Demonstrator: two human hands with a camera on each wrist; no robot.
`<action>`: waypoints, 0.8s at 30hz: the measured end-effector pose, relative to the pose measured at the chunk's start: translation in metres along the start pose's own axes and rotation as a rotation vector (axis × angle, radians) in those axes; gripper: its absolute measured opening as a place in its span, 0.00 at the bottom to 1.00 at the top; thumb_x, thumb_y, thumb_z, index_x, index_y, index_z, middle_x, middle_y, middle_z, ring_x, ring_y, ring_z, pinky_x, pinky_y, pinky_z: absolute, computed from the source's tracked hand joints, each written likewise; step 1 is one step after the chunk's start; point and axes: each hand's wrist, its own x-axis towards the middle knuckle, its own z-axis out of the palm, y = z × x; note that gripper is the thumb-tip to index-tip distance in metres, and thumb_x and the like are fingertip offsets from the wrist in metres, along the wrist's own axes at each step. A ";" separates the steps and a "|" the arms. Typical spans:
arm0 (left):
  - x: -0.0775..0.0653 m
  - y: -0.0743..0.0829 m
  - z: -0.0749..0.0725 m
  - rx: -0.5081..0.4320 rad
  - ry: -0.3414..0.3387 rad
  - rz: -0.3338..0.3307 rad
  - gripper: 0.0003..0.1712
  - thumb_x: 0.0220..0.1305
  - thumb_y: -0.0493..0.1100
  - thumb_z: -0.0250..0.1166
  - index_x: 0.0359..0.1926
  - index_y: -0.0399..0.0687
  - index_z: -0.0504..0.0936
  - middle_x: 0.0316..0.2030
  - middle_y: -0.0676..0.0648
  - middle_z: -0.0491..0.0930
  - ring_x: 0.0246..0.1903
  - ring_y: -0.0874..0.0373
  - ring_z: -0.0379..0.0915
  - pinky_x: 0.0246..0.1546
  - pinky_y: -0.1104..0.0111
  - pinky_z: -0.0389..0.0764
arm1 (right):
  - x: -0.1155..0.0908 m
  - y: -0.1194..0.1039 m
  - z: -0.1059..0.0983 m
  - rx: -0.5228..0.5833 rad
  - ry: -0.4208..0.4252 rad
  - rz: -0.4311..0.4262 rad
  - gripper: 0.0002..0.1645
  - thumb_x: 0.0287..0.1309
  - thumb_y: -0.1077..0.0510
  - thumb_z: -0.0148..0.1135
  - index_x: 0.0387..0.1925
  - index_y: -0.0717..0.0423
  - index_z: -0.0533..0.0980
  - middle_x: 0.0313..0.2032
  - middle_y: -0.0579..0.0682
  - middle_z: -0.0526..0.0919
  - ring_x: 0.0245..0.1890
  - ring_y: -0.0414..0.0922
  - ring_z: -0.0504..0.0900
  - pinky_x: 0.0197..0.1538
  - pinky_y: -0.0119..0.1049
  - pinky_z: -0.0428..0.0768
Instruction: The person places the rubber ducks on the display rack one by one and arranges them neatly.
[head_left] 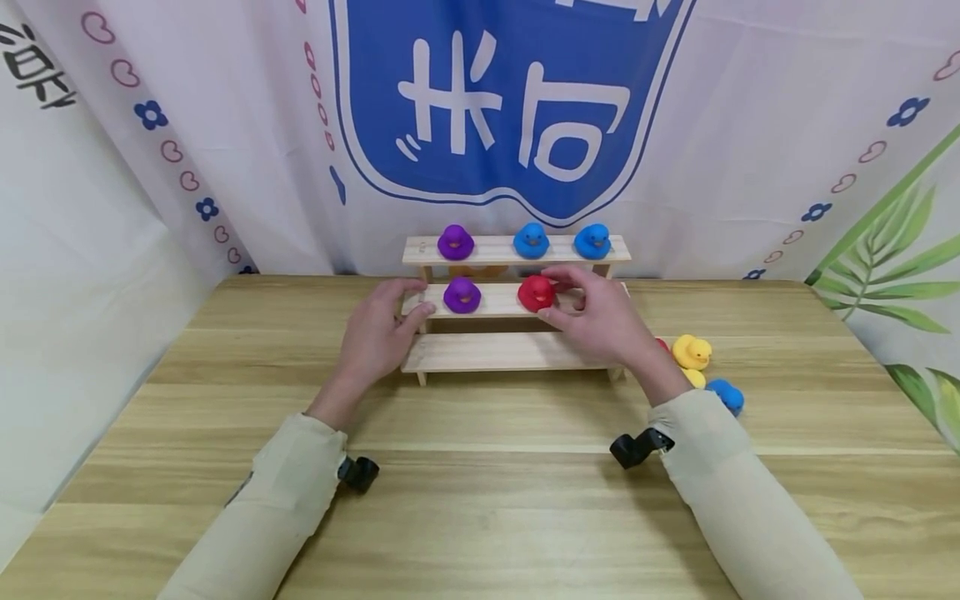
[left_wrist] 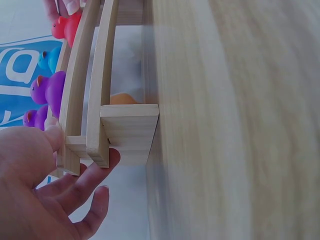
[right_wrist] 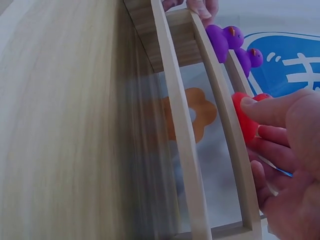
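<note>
A three-tier wooden stand (head_left: 495,352) stands at the back of the table. My left hand (head_left: 377,329) holds its left end, the thumb on the middle tier and fingers around the side, as the left wrist view shows. A red rubber duck (head_left: 536,293) sits on the middle tier, right of centre. My right hand (head_left: 600,312) pinches it between thumb and fingers; part of the duck is hidden by the thumb (right_wrist: 267,111) in the right wrist view. Left of it on that tier sits a purple duck (head_left: 462,295). The top tier bears another purple duck (head_left: 455,242) and two blue ducks (head_left: 532,240).
Right of the stand, beside my right forearm, lie a yellow duck (head_left: 691,352), a blue duck (head_left: 726,396) and partly hidden yellow and red ones. A printed curtain (head_left: 285,167) hangs behind the wood-grain table (head_left: 480,500).
</note>
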 end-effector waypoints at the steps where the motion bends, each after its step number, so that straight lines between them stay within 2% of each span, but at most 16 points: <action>1: 0.000 0.000 0.000 0.001 0.001 0.000 0.26 0.81 0.52 0.60 0.72 0.46 0.75 0.72 0.39 0.75 0.47 0.42 0.83 0.61 0.46 0.81 | -0.001 0.002 -0.001 0.010 0.000 -0.008 0.34 0.69 0.52 0.72 0.73 0.46 0.73 0.67 0.51 0.81 0.68 0.53 0.77 0.66 0.52 0.83; 9: 0.001 0.001 0.001 -0.002 -0.002 -0.001 0.27 0.81 0.52 0.60 0.72 0.45 0.75 0.72 0.38 0.75 0.48 0.42 0.83 0.61 0.46 0.81 | -0.015 0.018 -0.016 0.048 0.032 -0.067 0.30 0.71 0.50 0.70 0.71 0.46 0.75 0.66 0.49 0.82 0.63 0.50 0.81 0.62 0.52 0.85; 16: 0.001 0.000 0.001 -0.003 0.003 -0.008 0.27 0.81 0.53 0.60 0.72 0.46 0.75 0.71 0.39 0.75 0.51 0.42 0.82 0.62 0.46 0.81 | -0.033 0.037 -0.029 0.008 0.122 -0.099 0.27 0.72 0.50 0.69 0.67 0.51 0.76 0.64 0.52 0.84 0.60 0.51 0.83 0.60 0.52 0.84; 20: 0.000 0.001 0.000 -0.006 0.002 -0.002 0.27 0.81 0.52 0.60 0.72 0.46 0.75 0.72 0.39 0.75 0.46 0.43 0.83 0.59 0.47 0.82 | -0.043 0.050 -0.039 -0.025 0.188 -0.126 0.27 0.71 0.50 0.69 0.67 0.53 0.76 0.62 0.53 0.85 0.57 0.51 0.84 0.55 0.40 0.83; 24: 0.000 0.001 0.000 -0.010 0.005 0.003 0.26 0.81 0.51 0.61 0.72 0.45 0.75 0.72 0.39 0.74 0.40 0.44 0.85 0.56 0.48 0.83 | -0.053 0.062 -0.050 -0.025 0.217 -0.106 0.28 0.71 0.49 0.69 0.67 0.52 0.77 0.62 0.54 0.84 0.58 0.53 0.82 0.51 0.25 0.77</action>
